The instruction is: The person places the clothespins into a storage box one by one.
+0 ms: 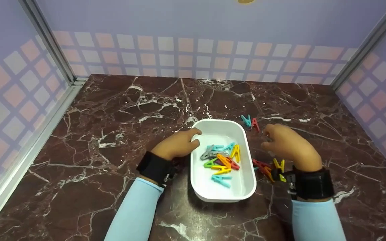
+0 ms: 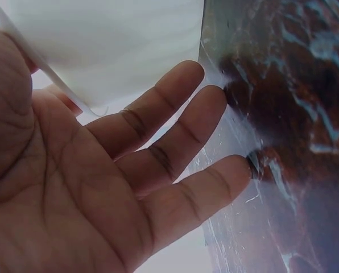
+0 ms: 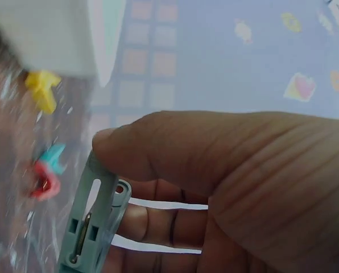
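Left hand (image 1: 176, 144): thumb and index hooked over rim of white bin (image 1: 204, 185), 10 o'clock; other fingers extended outside. Right hand (image 1: 290, 144), between 2 and 3 o'clock: pinching grey-green clip (image 3: 102, 211). Mixed clips (image 1: 224, 160) inside bin. Outside: teal clip (image 1: 247, 121), red clip (image 1: 255, 125) at 1 o'clock; yellow clip (image 1: 280, 165) near 3 o'clock. Marbled tabletop (image 1: 89, 187) beneath.

The box (image 1: 206, 189) is smooth plastic, the clothespins (image 1: 235, 152) plastic with a metal spring (image 3: 83, 233) showing, the counter (image 1: 79, 187) glossy and marble-like, the sleeves (image 1: 134, 214) matt cloth.
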The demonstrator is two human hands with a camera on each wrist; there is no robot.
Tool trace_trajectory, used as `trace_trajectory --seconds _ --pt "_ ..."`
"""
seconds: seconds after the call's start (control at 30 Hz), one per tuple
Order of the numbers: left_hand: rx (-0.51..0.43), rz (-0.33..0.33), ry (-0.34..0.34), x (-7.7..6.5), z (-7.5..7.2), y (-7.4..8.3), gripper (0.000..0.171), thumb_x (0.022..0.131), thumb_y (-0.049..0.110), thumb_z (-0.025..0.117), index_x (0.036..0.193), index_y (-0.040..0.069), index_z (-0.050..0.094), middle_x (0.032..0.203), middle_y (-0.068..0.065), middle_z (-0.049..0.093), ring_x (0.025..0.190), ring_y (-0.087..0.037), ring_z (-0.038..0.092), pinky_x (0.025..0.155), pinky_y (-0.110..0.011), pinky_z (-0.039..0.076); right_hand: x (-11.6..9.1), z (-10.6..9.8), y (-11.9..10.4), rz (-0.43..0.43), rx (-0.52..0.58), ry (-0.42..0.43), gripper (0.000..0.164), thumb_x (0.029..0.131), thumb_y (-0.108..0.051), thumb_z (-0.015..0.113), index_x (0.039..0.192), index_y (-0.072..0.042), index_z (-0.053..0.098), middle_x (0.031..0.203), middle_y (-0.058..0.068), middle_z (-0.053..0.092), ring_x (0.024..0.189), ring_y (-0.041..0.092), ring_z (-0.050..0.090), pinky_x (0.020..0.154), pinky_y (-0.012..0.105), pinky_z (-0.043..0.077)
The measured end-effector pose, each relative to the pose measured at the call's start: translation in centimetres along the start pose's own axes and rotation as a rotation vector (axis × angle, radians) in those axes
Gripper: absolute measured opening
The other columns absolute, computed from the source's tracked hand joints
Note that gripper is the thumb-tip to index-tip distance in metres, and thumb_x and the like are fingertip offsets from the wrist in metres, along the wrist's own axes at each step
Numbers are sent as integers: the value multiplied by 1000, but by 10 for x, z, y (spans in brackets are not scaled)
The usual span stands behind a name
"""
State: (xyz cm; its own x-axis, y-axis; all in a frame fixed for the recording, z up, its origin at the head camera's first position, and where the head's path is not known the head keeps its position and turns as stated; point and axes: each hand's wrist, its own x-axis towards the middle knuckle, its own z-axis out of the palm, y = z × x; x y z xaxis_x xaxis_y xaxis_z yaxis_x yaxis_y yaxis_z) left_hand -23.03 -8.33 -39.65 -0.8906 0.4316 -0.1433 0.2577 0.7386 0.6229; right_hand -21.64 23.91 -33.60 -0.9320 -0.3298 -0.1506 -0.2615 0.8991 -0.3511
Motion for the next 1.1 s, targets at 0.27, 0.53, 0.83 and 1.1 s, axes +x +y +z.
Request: trace_trajectory --seconds 0.27,0.53,0.83,1.1 --pt "1 5 12 -1 0 -1 47 101 26 46 146 12 47 135 -12 59 109 -24 57 98 -41 43 7 6 -43 -94 -36 53 23 86 -10 67 105 1 64 91 11 62 78 26 54 72 43 46" --pt "6 22 15 0 2 -3 47 101 26 46 145 11 47 133 -12 60 110 -24 58 99 -40 43 11 16 -68 -144 36 27 28 90 -12 67 115 0 60 105 13 63 92 28 56 84 46 47" --pt "4 20 16 -1 -1 -2 46 101 26 46 145 12 47 134 -11 59 108 -24 58 97 -41 44 24 30 -80 -325 -17 78 28 92 -14 70 116 -1 62 109 12 62 93 26 56 82 42 48" --pt "-12 21 -2 -2 -2 -1 48 101 26 44 147 12 45 134 -11 59 106 -25 57 94 -42 44 34 45 -79 -368 -83 52 28 89 -11 73 113 0 64 104 11 61 87 24 58 79 40 50"
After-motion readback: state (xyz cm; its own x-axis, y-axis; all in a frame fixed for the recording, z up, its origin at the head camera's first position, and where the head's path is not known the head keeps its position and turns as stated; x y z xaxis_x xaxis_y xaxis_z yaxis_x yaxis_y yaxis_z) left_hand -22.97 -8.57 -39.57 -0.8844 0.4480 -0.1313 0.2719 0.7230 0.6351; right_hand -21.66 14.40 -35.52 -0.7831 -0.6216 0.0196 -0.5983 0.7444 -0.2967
